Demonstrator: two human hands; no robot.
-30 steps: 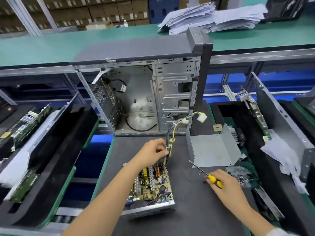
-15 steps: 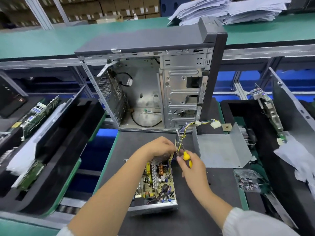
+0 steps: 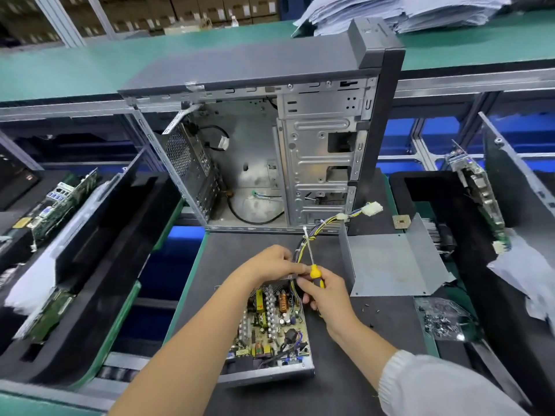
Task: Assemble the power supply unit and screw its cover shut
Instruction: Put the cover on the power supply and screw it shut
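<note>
The open power supply unit (image 3: 271, 331) lies on the black mat, its circuit board bare. Its bundle of wires (image 3: 327, 221) runs up to the right and ends in white plugs. My left hand (image 3: 271, 262) grips the far edge of the unit where the wires leave it. My right hand (image 3: 326, 291) holds a yellow-handled screwdriver (image 3: 310, 259), shaft pointing up and away, right beside the left fingertips. The grey metal cover (image 3: 390, 264) lies open side up to the right of the unit.
An open computer case (image 3: 270, 151) stands just behind the mat. A clear bag of screws (image 3: 443, 319) and a few loose screws (image 3: 371, 310) lie at the right. Black foam trays with circuit boards flank both sides. Paper stacks (image 3: 390, 13) sit on the green shelf.
My right hand lifted the screwdriver off the mat at the right and brought it left to the far end of the unit, beside my left hand. The left hand stayed at the wires.
</note>
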